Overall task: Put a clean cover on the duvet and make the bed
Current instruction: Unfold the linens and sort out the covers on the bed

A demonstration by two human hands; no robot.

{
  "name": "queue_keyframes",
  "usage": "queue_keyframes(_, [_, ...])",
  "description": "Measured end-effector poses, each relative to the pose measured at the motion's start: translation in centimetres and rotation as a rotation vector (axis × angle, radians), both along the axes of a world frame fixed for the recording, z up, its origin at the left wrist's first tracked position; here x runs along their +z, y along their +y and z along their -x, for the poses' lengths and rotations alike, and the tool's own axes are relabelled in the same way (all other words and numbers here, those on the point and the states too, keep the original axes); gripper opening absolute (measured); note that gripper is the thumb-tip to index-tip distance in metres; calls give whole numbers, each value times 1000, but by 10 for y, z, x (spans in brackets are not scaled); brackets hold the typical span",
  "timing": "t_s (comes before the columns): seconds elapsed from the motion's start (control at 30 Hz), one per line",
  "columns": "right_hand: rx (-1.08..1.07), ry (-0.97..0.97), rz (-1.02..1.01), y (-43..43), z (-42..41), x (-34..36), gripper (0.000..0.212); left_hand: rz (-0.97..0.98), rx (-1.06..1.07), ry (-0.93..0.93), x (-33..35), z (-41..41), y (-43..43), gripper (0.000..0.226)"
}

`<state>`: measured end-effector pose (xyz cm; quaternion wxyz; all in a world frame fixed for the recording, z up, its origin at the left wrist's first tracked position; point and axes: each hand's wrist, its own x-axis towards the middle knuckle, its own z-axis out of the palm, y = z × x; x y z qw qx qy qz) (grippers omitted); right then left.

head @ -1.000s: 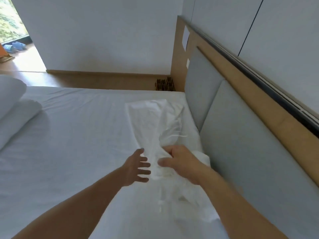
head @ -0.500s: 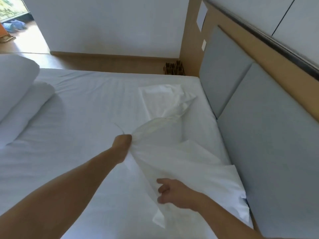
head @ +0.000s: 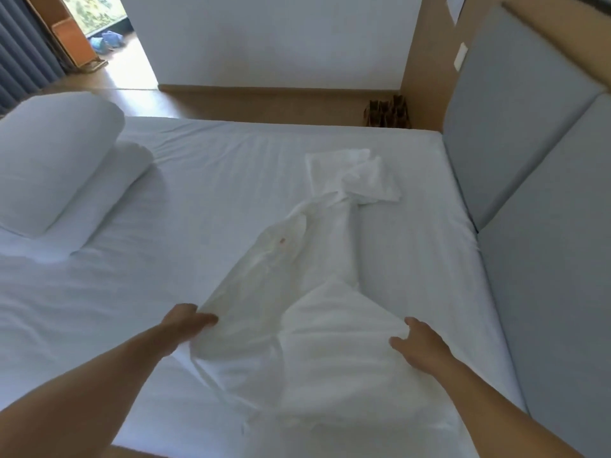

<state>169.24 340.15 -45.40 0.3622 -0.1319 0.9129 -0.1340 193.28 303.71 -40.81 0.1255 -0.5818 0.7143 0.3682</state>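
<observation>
Two hands now sit well apart over the near part of the bed, where half a second ago they were closer together, one above the other. The left hand (head: 188, 325) was raised then, lifting a bunch of cloth off the sheet; it has come down and nearer, and its fingers are curled round the left edge of the duvet cover (head: 317, 325), gripping it low against the sheet. The right hand (head: 420, 345) has moved out to the right. Its thumb and fingers are spread and only loosely bent, lying against the right edge of a broad fold, with no cloth plainly pinched. Both forearms reach in from the bottom corners, bare, the palms turned down.

Between the hands the cover lies wider and flatter than before, a rumpled white fan on the white bed sheet (head: 198, 200). It narrows into a twisted strip running away from the person. That strip ends in a still-folded part (head: 350, 173) lying flat near the far edge, just beside the headboard side.

Grey padded headboard panels (head: 545, 226) run along the right of the bed. A stack of white bedding (head: 49, 153) rests on the far left, well apart from the cover. Beyond the mattress a small brown basket (head: 386, 112) stands on the floor by the wooden frame.
</observation>
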Motion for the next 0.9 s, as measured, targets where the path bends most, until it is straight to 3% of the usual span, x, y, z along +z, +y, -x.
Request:
queue_keyframes(0.2, [265,68,-256,10,32,-43,93,-116,-103,-115,-23,70,31,20])
queue_keyframes(0.33, [322,-87,-292,17,41,-59,108,-103,-101,-136,-34,102,38,22])
queue_keyframes(0.5, [433,-470,-275,10,52,-70,79,-174,-124,-224,-44,116,34,11])
queue_keyframes(0.6, [404,-484,-253,-5,65,-69,41,-161,-148,-280,-52,121,24,11])
queue_keyframes(0.7, [245,-292,-70,-30,81,-74,20,-54,-163,-281,-68,128,5,37])
queue_keyframes(0.83, [-29,-269,75,-70,95,-98,61,40,-154,-301,-109,148,-26,101])
queue_keyframes(0.9, [-181,-281,105,-86,101,-117,54,6,-100,-257,-129,161,-37,123])
